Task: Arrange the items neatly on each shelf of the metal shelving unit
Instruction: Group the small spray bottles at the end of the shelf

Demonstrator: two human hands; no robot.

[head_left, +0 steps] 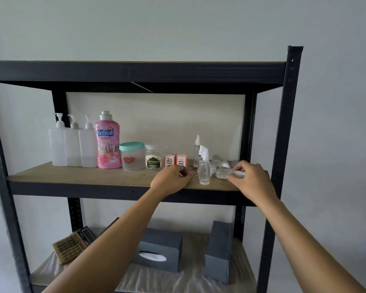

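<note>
we judge the middle shelf [76,176] mostly lined up, our right hand [250,178] pinching a toppled spray bottle [224,173] centre right, left hand [173,178] curled, grip unclear, lower shelf [190,278] untidied.

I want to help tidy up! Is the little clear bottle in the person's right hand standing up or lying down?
Lying down. The small clear spray bottle lies sideways on the wooden shelf board, its white cap end gripped by the right hand.
</note>
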